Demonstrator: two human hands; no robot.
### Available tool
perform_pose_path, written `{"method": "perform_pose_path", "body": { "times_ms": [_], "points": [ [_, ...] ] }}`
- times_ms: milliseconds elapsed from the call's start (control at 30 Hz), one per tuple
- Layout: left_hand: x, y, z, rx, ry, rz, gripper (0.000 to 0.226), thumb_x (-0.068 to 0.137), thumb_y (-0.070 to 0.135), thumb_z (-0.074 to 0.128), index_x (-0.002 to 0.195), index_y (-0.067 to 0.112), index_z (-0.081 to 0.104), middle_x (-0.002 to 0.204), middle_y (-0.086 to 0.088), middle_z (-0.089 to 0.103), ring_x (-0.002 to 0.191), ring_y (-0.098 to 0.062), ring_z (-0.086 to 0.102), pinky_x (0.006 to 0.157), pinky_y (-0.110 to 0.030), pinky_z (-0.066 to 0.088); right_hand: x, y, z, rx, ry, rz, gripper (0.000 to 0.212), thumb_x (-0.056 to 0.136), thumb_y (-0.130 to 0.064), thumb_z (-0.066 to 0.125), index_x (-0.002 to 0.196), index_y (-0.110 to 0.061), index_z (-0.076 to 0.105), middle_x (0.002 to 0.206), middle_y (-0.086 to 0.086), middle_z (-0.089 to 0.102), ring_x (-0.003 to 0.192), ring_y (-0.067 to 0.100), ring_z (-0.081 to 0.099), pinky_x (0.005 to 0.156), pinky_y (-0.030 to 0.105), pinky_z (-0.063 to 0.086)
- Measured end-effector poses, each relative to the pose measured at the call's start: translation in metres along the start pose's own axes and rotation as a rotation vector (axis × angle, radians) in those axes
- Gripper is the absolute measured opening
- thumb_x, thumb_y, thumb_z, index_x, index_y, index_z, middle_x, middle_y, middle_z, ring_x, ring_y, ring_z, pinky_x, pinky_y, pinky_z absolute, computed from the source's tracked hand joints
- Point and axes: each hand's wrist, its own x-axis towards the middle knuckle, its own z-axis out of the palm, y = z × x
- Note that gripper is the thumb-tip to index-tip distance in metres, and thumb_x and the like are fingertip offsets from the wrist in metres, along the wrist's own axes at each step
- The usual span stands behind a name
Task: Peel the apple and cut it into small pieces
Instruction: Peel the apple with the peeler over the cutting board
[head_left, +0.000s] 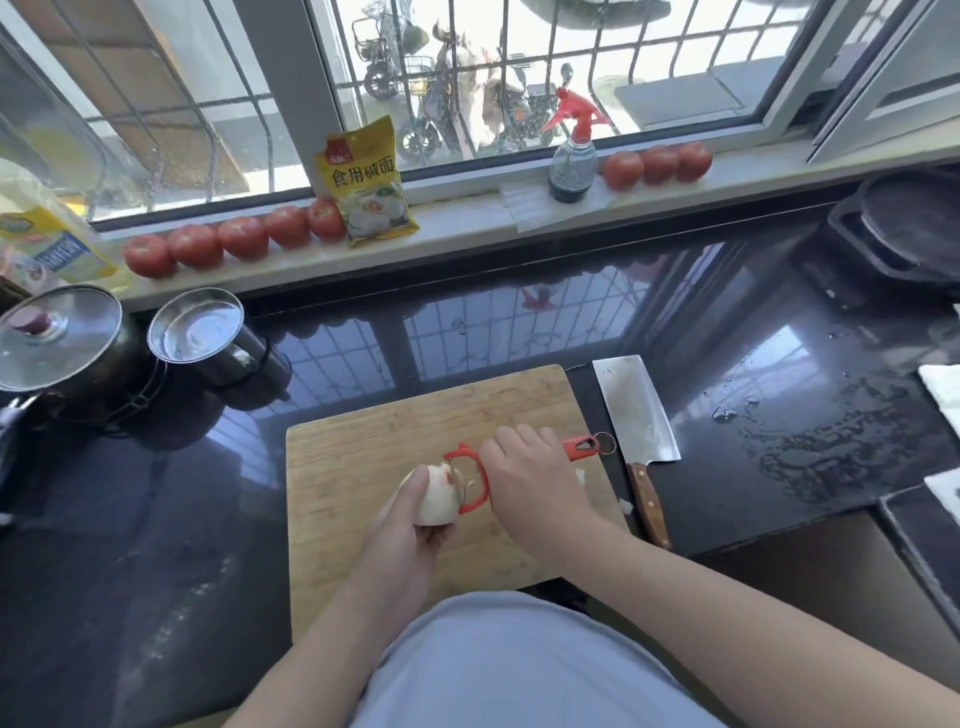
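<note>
The left hand (410, 525) was clamped around the apple (435, 493), holding it above the near middle of the board (363, 467). The apple showed mostly pale flesh, with a small patch of red skin near its top. The right hand (530, 478) was closed on the handle of the red peeler (470, 475), whose blade pressed against the apple's right side. The handle's far end, with a metal ring, stuck out past the knuckles toward the board's right edge.

A few pale scraps lay on the board near its right edge. Just beyond that edge the cleaver (636, 410) lay on the dark counter (779, 389), blade toward the window and wooden handle toward the person. Water drops spread over the counter's right part.

At the counter's left edge stood a lidded pot (57, 343) and, beside it, a steel cup (200, 327). Along the sill (467, 228) at the counter's far edge, five tomatoes (241, 236) sat in a row on the left, touching a yellow packet (366, 182). Further right stood a spray bottle (571, 156), then three more tomatoes.
</note>
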Motion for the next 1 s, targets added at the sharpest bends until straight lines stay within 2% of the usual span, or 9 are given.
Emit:
{"method": "perform_pose_path", "body": {
  "times_ms": [133,300,400,533,633,733,833,900,1000],
  "points": [
    [-0.003,-0.001,0.006,0.030,-0.019,0.057,0.034,0.095,0.037,0.058,0.112,0.009,0.068,0.101,-0.006,0.069,0.093,-0.016,0.059,0.082,-0.034,0.045,0.000,-0.007,0.001,-0.014,0.017,0.003,0.013,0.075,-0.006,0.047,0.074,-0.020,0.048,0.070,0.001,0.050,0.065,0.023,0.046,0.059,0.037,0.038],
    [-0.005,-0.001,0.006,-0.131,0.017,0.068,0.034,0.095,0.033,0.060,0.115,0.006,0.065,0.102,-0.005,0.071,0.094,-0.019,0.063,0.086,-0.034,0.049,-0.004,0.026,0.014,-0.200,-0.304,0.168,0.014,0.069,-0.012,0.065,0.079,-0.018,0.057,0.075,0.003,0.056,0.071,0.025,0.053,0.065,0.038,0.038],
    [-0.002,0.006,0.001,-0.115,0.006,0.078,0.042,0.088,0.034,0.064,0.120,0.006,0.066,0.108,-0.005,0.072,0.099,-0.020,0.064,0.089,-0.034,0.049,-0.009,0.035,0.012,-0.197,-0.382,0.219,0.021,0.066,-0.017,0.070,0.084,-0.017,0.058,0.079,0.004,0.057,0.075,0.027,0.054,0.068,0.040,0.039],
    [-0.004,0.004,0.000,-0.132,-0.021,0.072,0.047,0.087,0.031,0.064,0.125,0.003,0.064,0.111,-0.005,0.074,0.104,-0.020,0.066,0.092,-0.035,0.051,-0.007,0.025,0.001,-0.111,-0.292,0.185,0.026,0.062,-0.012,0.074,0.082,-0.018,0.056,0.078,0.003,0.056,0.073,0.026,0.053,0.066,0.039,0.042],
    [-0.006,0.003,0.001,-0.113,-0.036,0.068,0.050,0.089,0.031,0.064,0.128,0.000,0.064,0.117,-0.010,0.073,0.109,-0.021,0.066,0.098,-0.037,0.055,-0.006,0.011,-0.006,-0.032,-0.105,0.097,0.011,0.076,-0.008,0.060,0.080,-0.018,0.056,0.077,0.002,0.055,0.072,0.025,0.051,0.064,0.037,0.037],
    [-0.006,0.003,0.004,-0.082,-0.057,0.059,0.052,0.095,0.034,0.060,0.132,-0.002,0.062,0.128,-0.015,0.069,0.117,-0.025,0.063,0.109,-0.043,0.048,-0.004,-0.006,-0.008,-0.023,0.064,0.042,0.014,0.081,-0.007,0.051,0.074,-0.019,0.051,0.071,0.001,0.050,0.066,0.024,0.045,0.062,0.036,0.033],
    [-0.006,0.002,0.009,-0.026,-0.059,0.092,0.051,0.096,0.037,0.057,0.128,-0.002,0.064,0.120,-0.015,0.070,0.109,-0.023,0.065,0.101,-0.040,0.051,-0.002,-0.012,-0.007,-0.025,0.146,0.023,0.016,0.082,-0.006,0.047,0.073,-0.018,0.050,0.069,0.002,0.047,0.065,0.024,0.043,0.062,0.037,0.033],
    [-0.007,0.002,0.011,-0.026,-0.032,0.108,0.049,0.093,0.035,0.059,0.124,-0.002,0.065,0.116,-0.014,0.071,0.107,-0.022,0.066,0.099,-0.039,0.050,0.000,-0.003,-0.005,-0.045,0.086,0.033,0.016,0.081,-0.004,0.047,0.073,-0.018,0.050,0.070,0.002,0.047,0.066,0.023,0.043,0.061,0.036,0.034],
    [-0.008,0.001,0.006,-0.102,0.001,0.061,0.042,0.090,0.031,0.062,0.120,0.002,0.067,0.116,-0.011,0.073,0.111,-0.024,0.064,0.106,-0.044,0.048,0.001,0.031,0.007,-0.165,-0.174,0.133,0.018,0.070,-0.009,0.067,0.080,-0.016,0.055,0.076,0.004,0.053,0.072,0.026,0.048,0.065,0.037,0.038]
  ]
}}
